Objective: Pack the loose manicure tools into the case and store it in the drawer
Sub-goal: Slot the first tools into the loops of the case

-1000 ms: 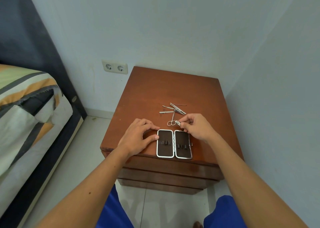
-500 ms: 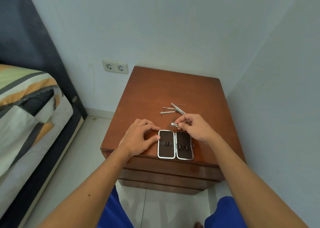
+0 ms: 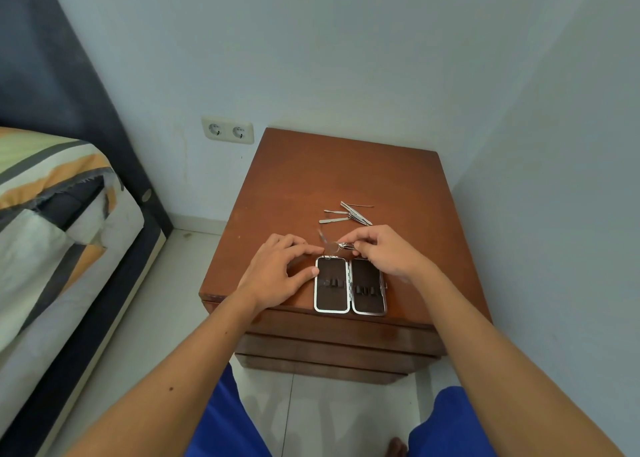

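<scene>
On the reddish-brown wooden worktop (image 3: pixel 332 176) of a bedside cabinet, a small manicure case with a silver metal rim and dark brown lining (image 3: pixel 349 286) lies spread open flat near the front edge, its two halves side by side, each crossed by a row of dark elastic loops. The left hand (image 3: pixel 277 273) rests on the worktop just left of the case, fingers spread and relaxed, with the thumb touching the left rim and the fingertips lying by the far left corner; it grips nothing. The right hand (image 3: pixel 384 254) hovers over the far end of the right half, its thumb and curled fingers pinching a small silver metal tool (image 3: pixel 344 247), which is blurred; it looks like small scissors, with a pale ring-shaped part showing just above the far rim of the left half, though the exact kind cannot be told. Farther back on the worktop, apart from the hands, lies a loose cluster of thin silver manicure tools (image 3: pixel 348 214), several overlapping and one slim flat one pointing left. Below the top, the stacked wooden drawer fronts (image 3: pixel 332 349) are all pushed in. A white double wall socket (image 3: pixel 227 131) sits on the pale wall to the left of the cabinet, and a bed with striped orange, grey and white bedding (image 3: pixel 52 193) stands at the left over a pale tiled floor (image 3: pixel 145 321). Blue shorts (image 3: pixel 228 422) show at the bottom.
</scene>
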A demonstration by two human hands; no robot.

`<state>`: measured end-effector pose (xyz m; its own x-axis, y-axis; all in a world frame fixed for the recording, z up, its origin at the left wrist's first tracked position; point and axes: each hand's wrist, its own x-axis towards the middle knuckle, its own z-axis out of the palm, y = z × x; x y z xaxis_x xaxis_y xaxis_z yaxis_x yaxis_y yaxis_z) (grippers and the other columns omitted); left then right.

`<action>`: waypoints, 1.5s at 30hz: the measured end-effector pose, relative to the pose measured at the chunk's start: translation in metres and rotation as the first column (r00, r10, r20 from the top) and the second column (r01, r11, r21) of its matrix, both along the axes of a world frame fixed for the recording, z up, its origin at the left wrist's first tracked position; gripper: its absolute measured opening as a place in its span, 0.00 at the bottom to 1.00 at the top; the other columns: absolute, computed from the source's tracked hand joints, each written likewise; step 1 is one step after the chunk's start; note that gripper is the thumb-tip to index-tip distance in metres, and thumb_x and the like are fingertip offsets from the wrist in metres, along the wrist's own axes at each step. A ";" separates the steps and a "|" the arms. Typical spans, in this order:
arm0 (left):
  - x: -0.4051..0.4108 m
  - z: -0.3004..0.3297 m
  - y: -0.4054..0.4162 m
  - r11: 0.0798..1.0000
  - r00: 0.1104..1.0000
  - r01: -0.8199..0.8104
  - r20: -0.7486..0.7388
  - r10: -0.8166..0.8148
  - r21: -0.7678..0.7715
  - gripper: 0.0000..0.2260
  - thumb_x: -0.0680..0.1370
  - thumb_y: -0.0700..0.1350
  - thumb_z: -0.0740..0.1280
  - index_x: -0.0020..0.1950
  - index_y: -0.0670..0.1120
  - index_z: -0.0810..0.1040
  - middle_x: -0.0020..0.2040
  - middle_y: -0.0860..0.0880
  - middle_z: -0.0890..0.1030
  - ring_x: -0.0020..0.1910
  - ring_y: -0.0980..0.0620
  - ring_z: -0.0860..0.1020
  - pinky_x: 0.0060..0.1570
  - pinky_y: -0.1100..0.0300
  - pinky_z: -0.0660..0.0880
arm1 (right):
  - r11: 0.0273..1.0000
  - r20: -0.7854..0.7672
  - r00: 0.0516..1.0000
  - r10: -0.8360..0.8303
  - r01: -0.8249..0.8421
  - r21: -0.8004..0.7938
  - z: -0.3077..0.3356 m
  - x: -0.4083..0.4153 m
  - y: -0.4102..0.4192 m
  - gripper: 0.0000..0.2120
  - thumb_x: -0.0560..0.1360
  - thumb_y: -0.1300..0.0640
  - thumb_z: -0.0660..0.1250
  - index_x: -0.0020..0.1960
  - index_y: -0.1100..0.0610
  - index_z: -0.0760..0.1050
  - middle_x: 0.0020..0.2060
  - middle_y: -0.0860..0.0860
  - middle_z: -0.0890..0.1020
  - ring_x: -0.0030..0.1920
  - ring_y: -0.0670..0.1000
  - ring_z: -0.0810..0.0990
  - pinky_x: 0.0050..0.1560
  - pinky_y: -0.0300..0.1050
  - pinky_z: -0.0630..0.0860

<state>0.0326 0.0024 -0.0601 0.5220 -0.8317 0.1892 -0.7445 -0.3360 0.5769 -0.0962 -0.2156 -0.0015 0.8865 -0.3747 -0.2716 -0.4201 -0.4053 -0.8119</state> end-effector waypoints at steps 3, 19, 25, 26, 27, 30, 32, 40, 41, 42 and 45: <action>0.000 0.001 -0.001 1.000 1.000 0.003 0.015 -0.003 0.004 0.16 0.82 0.60 0.67 0.70 0.64 0.78 0.63 0.61 0.76 0.63 0.56 0.68 0.65 0.55 0.67 | 0.999 -0.008 1.000 0.015 -0.015 -0.029 0.002 -0.001 0.000 0.21 0.86 0.62 0.58 0.51 0.43 0.86 0.49 0.49 0.86 0.48 0.42 0.81 0.56 0.41 0.76; 0.000 -0.002 0.000 1.000 0.999 0.007 0.031 -0.007 0.031 0.18 0.83 0.59 0.66 0.73 0.63 0.76 0.65 0.61 0.75 0.65 0.55 0.67 0.68 0.53 0.67 | 0.998 -0.014 1.000 -0.016 0.015 -0.065 0.001 -0.008 -0.004 0.21 0.86 0.63 0.56 0.58 0.45 0.85 0.50 0.46 0.84 0.50 0.42 0.81 0.62 0.46 0.77; 0.001 -0.002 -0.001 0.997 0.998 0.017 0.066 -0.022 0.073 0.21 0.83 0.63 0.60 0.76 0.64 0.73 0.65 0.60 0.74 0.65 0.54 0.67 0.68 0.50 0.68 | 0.998 0.021 0.999 -0.043 0.045 -0.054 0.002 -0.016 -0.007 0.19 0.83 0.70 0.61 0.62 0.51 0.82 0.51 0.55 0.84 0.45 0.45 0.82 0.55 0.45 0.81; 0.000 -0.002 -0.001 0.997 0.997 0.021 0.075 -0.027 0.079 0.21 0.82 0.63 0.59 0.76 0.64 0.73 0.65 0.60 0.74 0.65 0.54 0.67 0.68 0.50 0.69 | 0.998 0.030 0.999 -0.041 0.042 -0.045 0.001 -0.017 -0.008 0.21 0.82 0.71 0.60 0.64 0.51 0.81 0.52 0.55 0.83 0.44 0.46 0.82 0.56 0.46 0.81; 0.000 -0.002 -0.001 0.996 0.996 0.025 0.082 -0.031 0.082 0.22 0.82 0.63 0.59 0.76 0.64 0.72 0.65 0.60 0.74 0.64 0.54 0.67 0.68 0.50 0.69 | 0.999 0.039 0.999 -0.033 0.035 -0.040 0.002 -0.017 -0.008 0.23 0.82 0.72 0.60 0.65 0.50 0.80 0.51 0.54 0.83 0.43 0.46 0.82 0.55 0.45 0.81; 0.001 -0.003 0.000 0.996 0.996 0.023 0.079 -0.030 0.087 0.22 0.82 0.63 0.58 0.76 0.65 0.72 0.65 0.60 0.74 0.65 0.54 0.67 0.68 0.50 0.68 | 0.998 0.055 0.998 -0.018 0.021 -0.065 0.001 -0.018 -0.008 0.24 0.81 0.72 0.58 0.60 0.48 0.84 0.51 0.50 0.82 0.41 0.44 0.82 0.51 0.39 0.80; 0.000 -0.002 0.000 0.996 0.997 0.018 0.075 -0.024 0.088 0.22 0.82 0.63 0.58 0.77 0.64 0.72 0.66 0.59 0.74 0.66 0.54 0.67 0.68 0.50 0.68 | 0.996 0.055 0.998 -0.025 0.029 -0.082 0.001 -0.018 -0.008 0.24 0.81 0.70 0.59 0.53 0.44 0.87 0.53 0.51 0.84 0.43 0.45 0.84 0.55 0.42 0.81; 0.000 -0.002 0.000 0.997 0.998 0.006 0.064 -0.011 0.078 0.20 0.83 0.60 0.63 0.76 0.63 0.73 0.67 0.59 0.74 0.67 0.54 0.67 0.68 0.53 0.67 | 0.994 0.055 0.993 -0.108 0.107 0.020 0.003 -0.020 -0.006 0.11 0.78 0.63 0.72 0.54 0.50 0.88 0.46 0.49 0.89 0.46 0.45 0.85 0.51 0.43 0.82; 0.000 -0.002 0.000 0.997 0.998 0.006 0.063 -0.011 0.077 0.19 0.83 0.60 0.63 0.75 0.63 0.73 0.67 0.59 0.74 0.67 0.55 0.67 0.68 0.53 0.67 | 0.994 0.064 0.992 -0.108 0.106 0.028 0.002 -0.020 -0.007 0.11 0.78 0.64 0.72 0.53 0.50 0.88 0.45 0.48 0.89 0.46 0.45 0.85 0.52 0.43 0.83; 0.000 -0.002 0.000 0.997 0.998 0.004 0.062 -0.009 0.076 0.19 0.83 0.60 0.64 0.75 0.63 0.73 0.67 0.59 0.74 0.67 0.55 0.67 0.68 0.53 0.66 | 0.994 0.074 0.991 -0.111 0.109 0.028 0.000 -0.020 -0.007 0.11 0.77 0.63 0.73 0.52 0.49 0.88 0.45 0.48 0.88 0.47 0.46 0.86 0.52 0.44 0.83; 0.000 -0.003 0.000 0.998 0.998 0.001 0.059 -0.005 0.071 0.19 0.83 0.61 0.64 0.74 0.63 0.74 0.67 0.59 0.74 0.67 0.55 0.67 0.68 0.54 0.66 | 0.992 0.100 0.987 -0.123 0.123 0.012 -0.003 -0.022 -0.010 0.10 0.74 0.62 0.77 0.49 0.47 0.87 0.45 0.50 0.87 0.44 0.50 0.85 0.52 0.50 0.82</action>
<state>0.0326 0.0025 -0.0627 0.5093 -0.8455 0.1606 -0.7776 -0.3722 0.5067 -0.1180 -0.2257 -0.0041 0.8567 -0.4811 -0.1860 -0.3826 -0.3510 -0.8546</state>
